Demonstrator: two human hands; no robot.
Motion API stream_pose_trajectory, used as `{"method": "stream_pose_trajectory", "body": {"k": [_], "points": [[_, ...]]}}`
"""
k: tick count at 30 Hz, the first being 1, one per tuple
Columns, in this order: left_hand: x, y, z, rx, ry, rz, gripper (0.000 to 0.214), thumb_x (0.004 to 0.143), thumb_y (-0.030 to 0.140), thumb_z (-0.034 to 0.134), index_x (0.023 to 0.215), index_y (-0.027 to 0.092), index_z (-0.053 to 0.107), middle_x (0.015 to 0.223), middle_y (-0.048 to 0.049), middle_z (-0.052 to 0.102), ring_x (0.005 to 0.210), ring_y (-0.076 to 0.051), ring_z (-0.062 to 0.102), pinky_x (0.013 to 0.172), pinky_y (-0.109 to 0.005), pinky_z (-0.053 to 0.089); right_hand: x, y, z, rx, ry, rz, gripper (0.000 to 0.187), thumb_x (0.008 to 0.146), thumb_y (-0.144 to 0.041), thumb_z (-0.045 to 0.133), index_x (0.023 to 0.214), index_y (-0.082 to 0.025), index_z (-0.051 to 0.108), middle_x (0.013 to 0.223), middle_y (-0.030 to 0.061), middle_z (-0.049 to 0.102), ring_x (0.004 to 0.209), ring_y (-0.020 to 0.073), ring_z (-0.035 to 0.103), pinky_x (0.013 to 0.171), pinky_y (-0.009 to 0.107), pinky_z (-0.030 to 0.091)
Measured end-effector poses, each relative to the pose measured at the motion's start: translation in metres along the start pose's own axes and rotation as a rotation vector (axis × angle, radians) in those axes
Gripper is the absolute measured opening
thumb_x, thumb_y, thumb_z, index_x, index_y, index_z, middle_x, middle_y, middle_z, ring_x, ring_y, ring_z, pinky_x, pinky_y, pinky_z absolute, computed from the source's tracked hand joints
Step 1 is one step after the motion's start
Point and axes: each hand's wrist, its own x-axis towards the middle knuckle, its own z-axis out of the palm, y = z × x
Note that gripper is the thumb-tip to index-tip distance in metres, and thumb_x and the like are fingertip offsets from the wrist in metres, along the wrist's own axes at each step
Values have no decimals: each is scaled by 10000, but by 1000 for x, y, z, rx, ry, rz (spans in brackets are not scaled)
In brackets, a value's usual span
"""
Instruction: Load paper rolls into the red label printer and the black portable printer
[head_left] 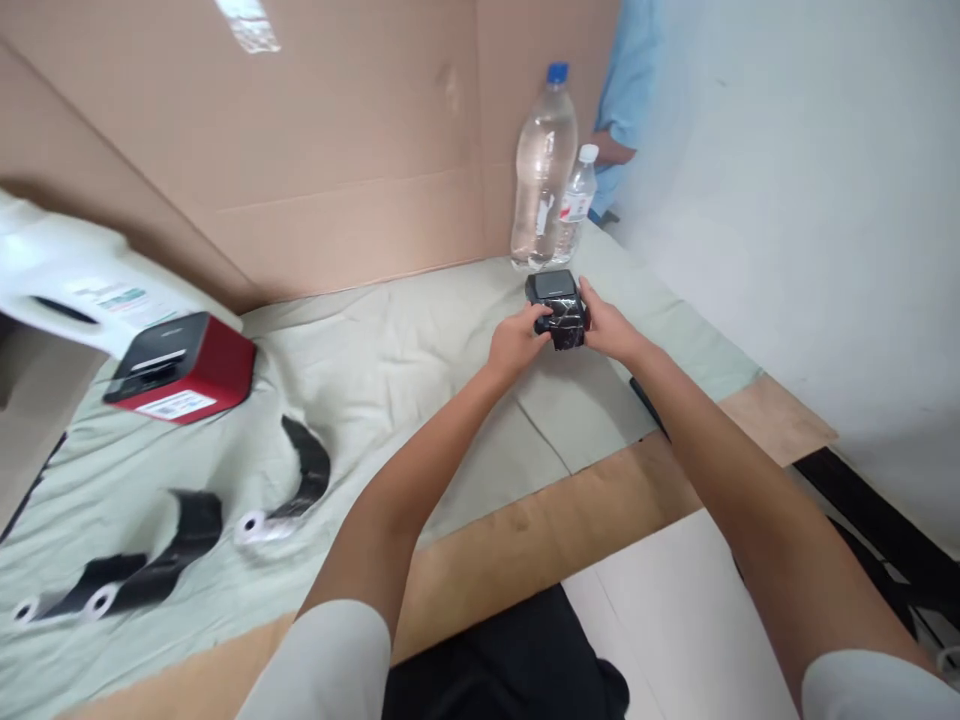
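Holding a small black device [556, 287] between both hands, I have my left hand [516, 346] on its left side and my right hand [610, 328] on its right. The fingers of my left hand pinch its lower left edge; those of my right are pressed along the opposite side. The device has a flat dark panel on top and a glossy, crinkled face toward me. I cannot tell whether its underside touches the cloth [390, 350] on the counter [525, 515], whose bare brown edge shows nearer me.

Just beyond it stand a large clear bottle [541, 175] with a blue cap and, close at its right, a smaller bottle [576, 205] with a white cap and a label. Behind them rises a cardboard panel [352, 120]; past its right edge I see another person's light blue clothing [634, 60] and part of an arm, beside a white wall [787, 200].

Well off to my left, a red and black box [217, 365] sits on the cloth in front of a white jug [150, 285], which is tilted. Nearer me lie three curling black strips [196, 525], each with a white roll at one end.
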Motion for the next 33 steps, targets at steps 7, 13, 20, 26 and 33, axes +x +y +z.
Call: {"method": "stream_pose_trajectory", "body": {"k": [7,13,20,26,33], "points": [[63,-13,57,41,-33,10,428,870,127,692,1287,222,711,1212,-80,759,1059,-248,713,965,-318,506,45,60,-26,19,-8,-54,998,653,-237,801,1587,-179,456,1265,108,759,1081,352,718,993,468,557],[93,-15,65,112,-32,-60,406,897,171,683,1295,249,707,1169,-73,769,1077,-268,701,938,-345,526,80,88,-28,244,-88,-173,921,629,-307,821,1507,-201,564,1490,101,643,1347,369,606,1129,486,514],[87,-18,74,69,-59,-78,470,938,158,645,1395,268,669,1455,-98,668,1243,-301,684,1069,-405,524,77,92,-24,107,-52,-78,1050,607,-362,848,1579,-177,493,1432,117,682,1089,325,708,972,466,602],[61,-21,39,-23,-35,-71,664,933,63,593,1564,265,543,1560,-95,601,1372,-310,632,1174,-467,488,52,91,-35,-200,138,115,818,726,-294,692,1510,-92,577,1222,185,765,916,327,742,1003,545,578],[41,-36,-83,-237,371,-53,500,965,128,592,1456,226,602,1403,-88,712,1321,-232,677,1178,-372,498,35,4,10,-194,490,23,554,762,-215,548,1294,-153,688,1212,175,754,925,298,724,989,524,577]]}}
